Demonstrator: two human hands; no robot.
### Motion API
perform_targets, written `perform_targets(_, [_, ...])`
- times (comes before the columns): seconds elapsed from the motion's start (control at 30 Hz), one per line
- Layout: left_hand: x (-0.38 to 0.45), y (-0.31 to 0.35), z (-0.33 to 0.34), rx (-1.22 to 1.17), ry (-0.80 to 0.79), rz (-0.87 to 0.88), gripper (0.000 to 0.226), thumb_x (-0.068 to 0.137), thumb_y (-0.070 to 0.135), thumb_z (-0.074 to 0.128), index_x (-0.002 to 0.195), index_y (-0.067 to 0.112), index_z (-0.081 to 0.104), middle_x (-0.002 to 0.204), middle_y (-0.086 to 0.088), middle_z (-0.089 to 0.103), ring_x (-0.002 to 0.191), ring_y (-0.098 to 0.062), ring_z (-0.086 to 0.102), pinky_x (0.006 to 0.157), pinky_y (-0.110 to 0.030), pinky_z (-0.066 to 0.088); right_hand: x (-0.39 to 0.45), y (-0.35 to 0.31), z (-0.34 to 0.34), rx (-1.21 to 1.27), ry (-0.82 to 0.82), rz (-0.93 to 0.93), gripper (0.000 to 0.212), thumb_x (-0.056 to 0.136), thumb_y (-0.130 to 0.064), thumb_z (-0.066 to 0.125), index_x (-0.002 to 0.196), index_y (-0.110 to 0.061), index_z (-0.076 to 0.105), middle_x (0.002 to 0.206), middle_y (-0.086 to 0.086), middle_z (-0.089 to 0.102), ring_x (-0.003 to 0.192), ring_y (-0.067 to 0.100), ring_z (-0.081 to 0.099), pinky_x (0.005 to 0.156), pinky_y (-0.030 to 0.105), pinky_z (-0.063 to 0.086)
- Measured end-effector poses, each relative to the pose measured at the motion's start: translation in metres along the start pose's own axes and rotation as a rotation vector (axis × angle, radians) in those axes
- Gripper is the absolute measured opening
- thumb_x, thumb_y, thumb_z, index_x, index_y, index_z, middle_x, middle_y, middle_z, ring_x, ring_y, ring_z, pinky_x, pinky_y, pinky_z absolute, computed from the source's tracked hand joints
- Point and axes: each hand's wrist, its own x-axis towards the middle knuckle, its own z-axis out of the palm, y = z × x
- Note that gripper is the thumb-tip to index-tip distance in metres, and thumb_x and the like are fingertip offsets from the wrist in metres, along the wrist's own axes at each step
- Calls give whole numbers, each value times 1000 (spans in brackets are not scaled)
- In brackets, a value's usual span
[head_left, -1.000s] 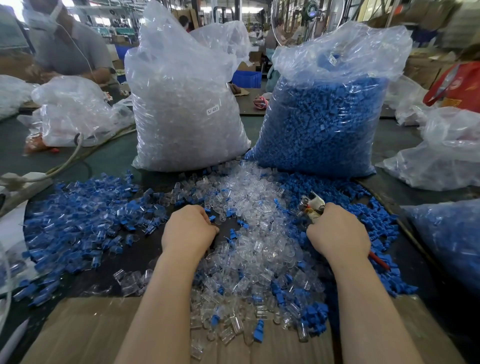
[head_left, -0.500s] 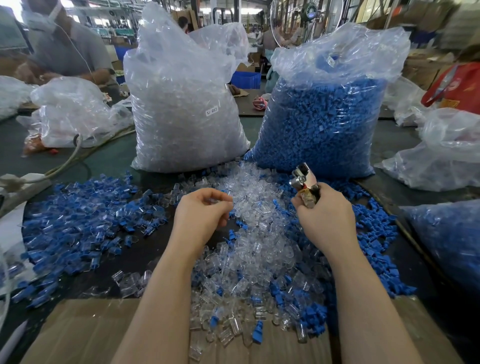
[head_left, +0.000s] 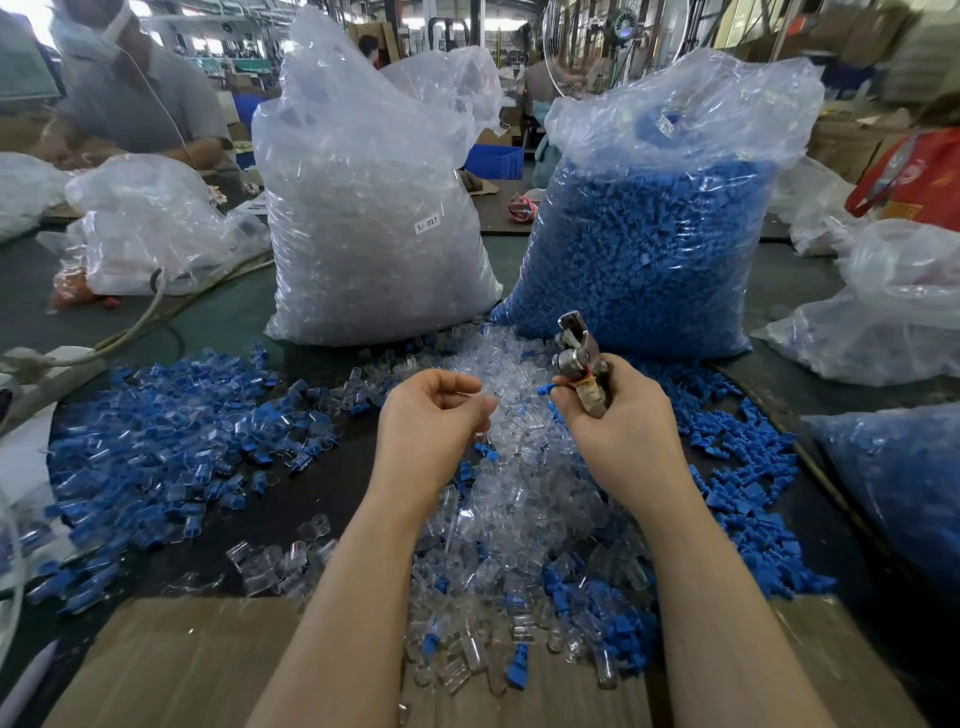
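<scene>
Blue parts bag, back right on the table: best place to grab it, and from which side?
Grip the blue bag by the loose, empty plastic at its top, coming from above. It stands upright, and its filled body bulges wide and smooth, offering nothing to close a hand round. Only the crumpled plastic above the fill line looks slack enough to gather into a fist.

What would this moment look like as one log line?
left hand: pinches clear cap | right hand: grips pliers, pinches blue cap | both above pile
</scene>
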Motion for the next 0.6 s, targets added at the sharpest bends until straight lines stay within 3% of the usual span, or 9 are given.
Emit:
perform_targets(0.13, [-4,4,6,-70,-17,-68,13,76,13,83,83,17,74,68,0,73,59,-9,65,57,-21,53,1,2,3,48,11,-3,7,89,-28,69,89,-23,64,76,-11,66,73,8,61,70,36,51])
perform_targets(0.23, [-5,7,8,-175,-27,-131,10,75,15,83,80,17,76,70,-1,74,64,-12,65,61,-25,53,0,2,5,57,15,-22,9,88,-31,70,87,-28,62,72,-14,64,71,2,59,65,29,47])
perform_targets(0.37, [-9,12,13,-249,-89,-139,8,80,12,79,87,11,73,75,-5,76,69,-11,73,57,-17,53,-1,1,7,71,18,-48,14,88,-32,71,82,-32,59,68,-15,62,70,0,58,60,22,43])
perform_targets(0.6, [-14,18,16,-327,-111,-111,13,79,0,76,90,8,72,78,-9,76,74,-16,74,61,-19,55,-3,-3,6,63,47,-81,12,88,-33,69,86,-27,59,71,-12,62,70,8,58,63,33,46])
